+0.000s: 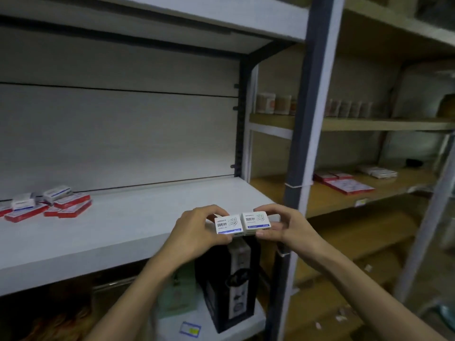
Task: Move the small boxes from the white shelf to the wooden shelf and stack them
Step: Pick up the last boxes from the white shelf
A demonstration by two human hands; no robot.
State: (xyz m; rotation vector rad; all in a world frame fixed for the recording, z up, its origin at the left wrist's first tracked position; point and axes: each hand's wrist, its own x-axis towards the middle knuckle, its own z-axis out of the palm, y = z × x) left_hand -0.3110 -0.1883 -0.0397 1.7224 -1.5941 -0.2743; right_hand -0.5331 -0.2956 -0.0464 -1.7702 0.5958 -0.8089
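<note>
1. The left hand point(197, 227) pinches a small white box point(229, 225) between thumb and curled fingers, in front of the right end of the white shelf point(118, 232)
2. The right hand point(283, 225) pinches a second white box point(256, 223) the same way, thumb under its near edge and fingers curled over the far side
3. The two boxes are held side by side with their inner edges touching, printed tops facing up, at about the level of the white shelf's front edge
4. More small boxes point(46, 203), red ones and white ones, lie in a loose heap at the far left of the white shelf, well apart from the hands
5. To the right, past a grey post point(302, 148), stands the wooden shelf point(270, 190); flat red boxes point(344, 183) and a few white boxes point(379, 171) lie on it
6. A black carton point(231, 286) stands on the level below the white shelf, under the hands
</note>
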